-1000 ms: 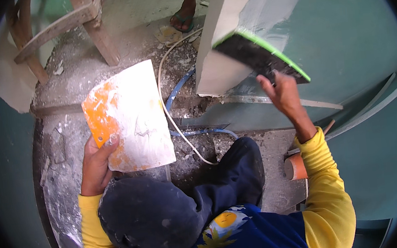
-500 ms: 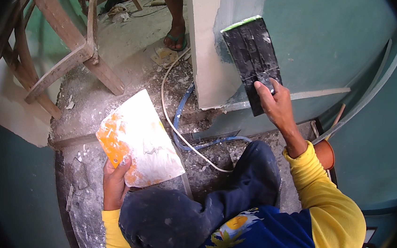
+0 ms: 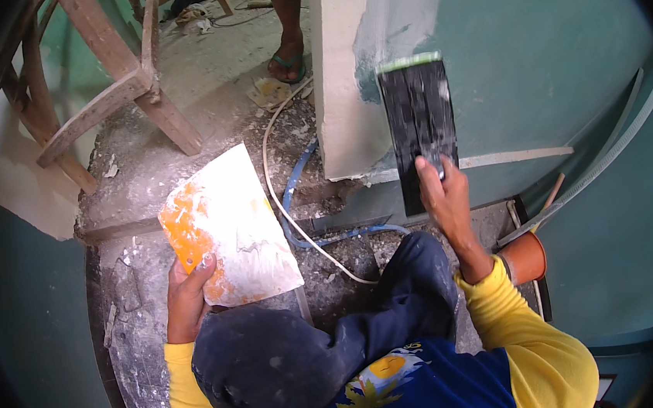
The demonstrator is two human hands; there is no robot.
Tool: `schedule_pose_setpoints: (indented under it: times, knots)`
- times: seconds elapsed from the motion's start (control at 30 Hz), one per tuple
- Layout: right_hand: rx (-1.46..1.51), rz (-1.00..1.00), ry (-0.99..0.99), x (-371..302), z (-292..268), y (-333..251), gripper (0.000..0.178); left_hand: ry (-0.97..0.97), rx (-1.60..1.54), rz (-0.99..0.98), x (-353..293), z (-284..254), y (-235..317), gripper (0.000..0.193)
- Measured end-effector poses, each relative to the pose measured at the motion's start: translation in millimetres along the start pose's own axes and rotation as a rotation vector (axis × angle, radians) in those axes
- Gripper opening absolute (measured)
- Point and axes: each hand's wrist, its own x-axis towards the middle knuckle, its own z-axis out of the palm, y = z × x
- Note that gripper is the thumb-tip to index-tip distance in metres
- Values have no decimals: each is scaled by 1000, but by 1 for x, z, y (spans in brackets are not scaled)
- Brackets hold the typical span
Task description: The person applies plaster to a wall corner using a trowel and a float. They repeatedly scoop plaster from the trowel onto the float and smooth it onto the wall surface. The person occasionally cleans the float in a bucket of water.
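My right hand is closed round the handle of a long black plastering trowel, whose far edge is pale green. The trowel is held up at the green wall, over or just beside a grey-white patch of skim coat; whether its blade touches the wall I cannot tell. In my left hand is an orange board, gripped at its near left edge with the thumb on top. White putty covers most of that board. It rests close above my left knee.
Weathered wooden trestle legs stand at the far left. A white cable and a blue hose run along the debris-strewn floor. At the right is an orange bucket. Another person's sandalled foot shows beyond the wall's end.
My right hand has drawn the trowel down and nearer to me, and the blade has turned more upright. The left hand and the board have hardly moved.
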Motion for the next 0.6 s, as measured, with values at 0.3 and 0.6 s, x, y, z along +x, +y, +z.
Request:
schedule_pose_setpoints:
  times: [0.3, 0.6]
  knots:
    - [19, 15, -57, -5, 22, -2, 36, 3, 17, -2, -2, -8, -1, 45]
    - [90, 92, -114, 13, 19, -12, 65, -28, 15, -22, 3, -10, -5, 45]
